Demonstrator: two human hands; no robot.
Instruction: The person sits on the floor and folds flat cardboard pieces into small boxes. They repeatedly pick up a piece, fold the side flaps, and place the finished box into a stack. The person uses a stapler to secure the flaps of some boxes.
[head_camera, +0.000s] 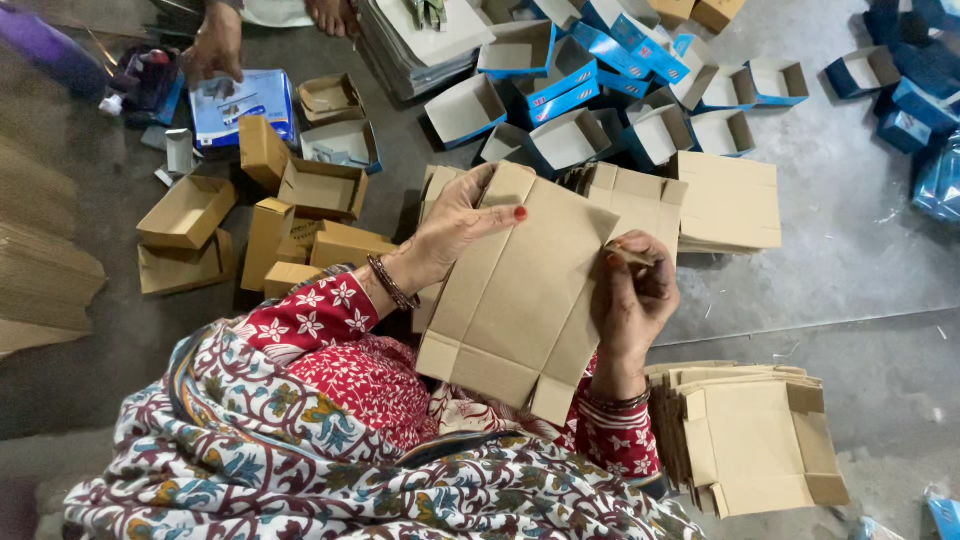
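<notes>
Fingers of both my left hand (462, 222) and right hand (632, 295) pinched shut on the flat cardboard box blank (520, 290). It seemed light, stiff yet bendable; edges gave the best grip.

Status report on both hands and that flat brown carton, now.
Left hand grips flat cardboard blank at its top edge. Right hand pinches its right flap. Blank held above lap; flat stack to the right, nothing blocking.

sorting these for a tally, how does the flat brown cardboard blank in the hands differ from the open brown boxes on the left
The flat brown cardboard blank is unfolded, one creased sheet; the open brown cardboard boxes are folded up with walls. The blank is held up between the left hand and right hand; the boxes lie on the floor. Both are plain brown card.
</notes>
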